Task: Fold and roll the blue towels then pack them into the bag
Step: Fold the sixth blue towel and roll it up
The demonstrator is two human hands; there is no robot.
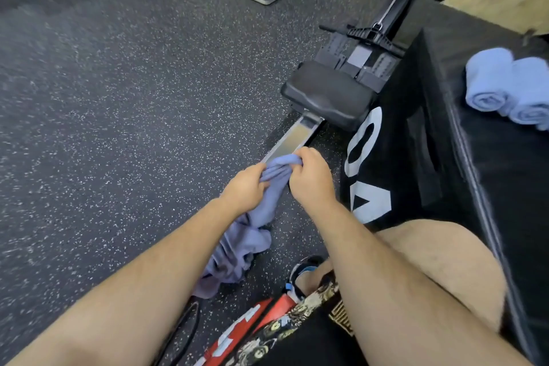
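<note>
Both hands are clenched on one blue towel [240, 249]. The left hand [246, 184] and the right hand [312, 178] grip its bunched top close together, knuckles nearly meeting. The rest hangs down in a crumpled mass whose lower folds lie on the speckled rubber floor [118, 98], just in front of the person's knee.

The step in hand looks like opening the towel out before folding. To do it well, the hands should work apart along one hem until each pinches a corner, then lift so the cloth hangs flat and clear of the floor. Only then does folding make sense; a bunched start gives a lumpy roll.

Two rolled towels [505, 89] lie side by side, touching, near the far right edge of the top of the black box [490, 187] on which the person appears to sit. A flat fold could be laid on the bare part of that top.

The steel rail [294, 140] of a rowing machine runs just beyond the hands, with its seat [326, 98] further up. Both crowd the space where the towel would spread. A red item [240, 327] lies at the near edge of the floor; whether it is the bag I cannot tell.
</note>
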